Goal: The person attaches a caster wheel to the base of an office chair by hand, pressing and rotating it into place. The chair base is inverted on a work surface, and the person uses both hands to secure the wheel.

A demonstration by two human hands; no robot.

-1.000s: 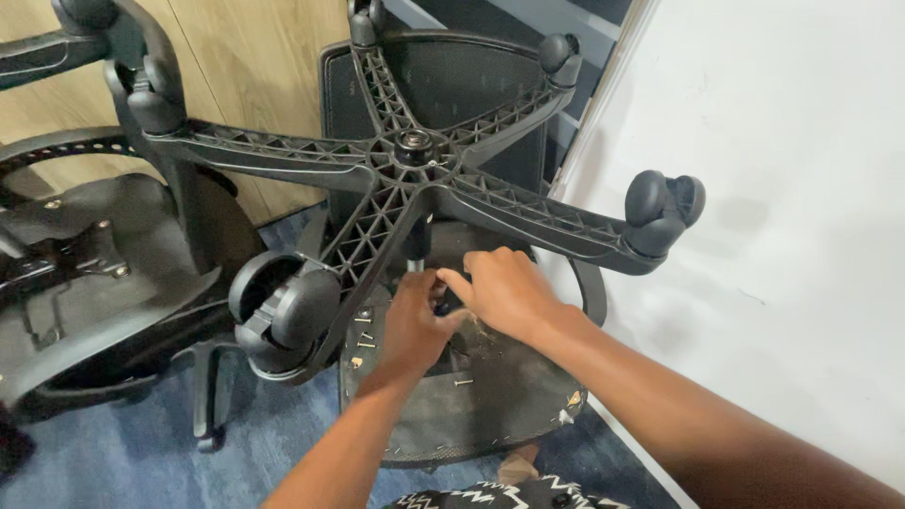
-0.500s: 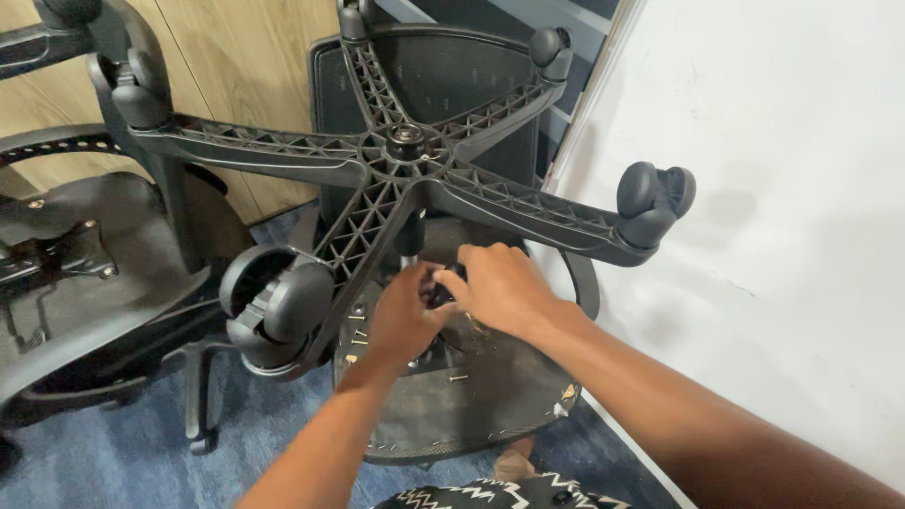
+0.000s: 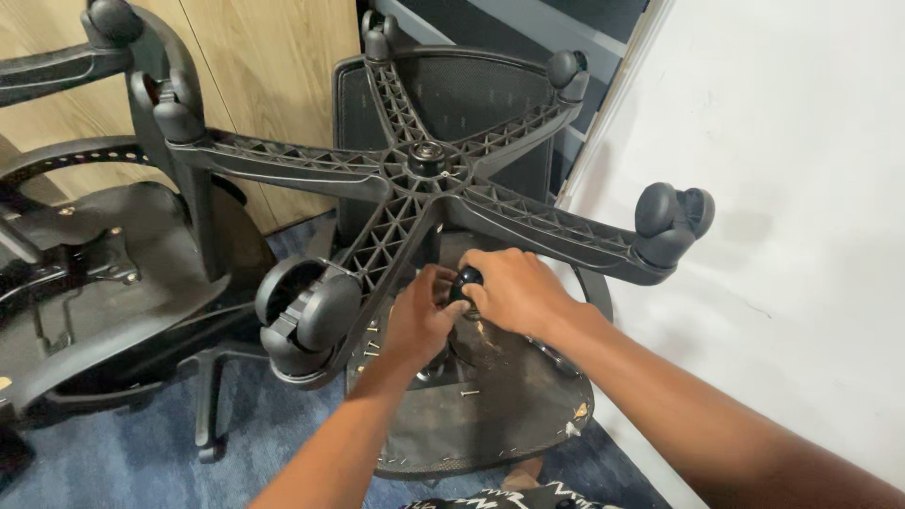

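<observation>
An office chair lies upside down, its black five-arm wheel base [image 3: 426, 170] pointing up at me. Under the base, my left hand [image 3: 418, 319] and my right hand [image 3: 514, 290] meet at the mechanism on the seat underside [image 3: 490, 396]. My right hand's fingers curl around a round black knob [image 3: 467, 277]. My left hand grips a part of the mechanism just left of that knob; what it holds is hidden by the fingers. The nearest caster [image 3: 306, 316] hangs just left of my left hand.
Several loose screws [image 3: 468, 392] lie on the seat underside. A second overturned black chair [image 3: 104, 264] fills the left side. A white wall [image 3: 782, 188] stands close on the right, wooden panels [image 3: 255, 75] behind. The floor is blue carpet [image 3: 141, 462]. Another caster [image 3: 669, 221] sticks out right.
The view shifted slightly right and down. My right hand has closed over the black knob, and my left hand has drawn closer to it.
</observation>
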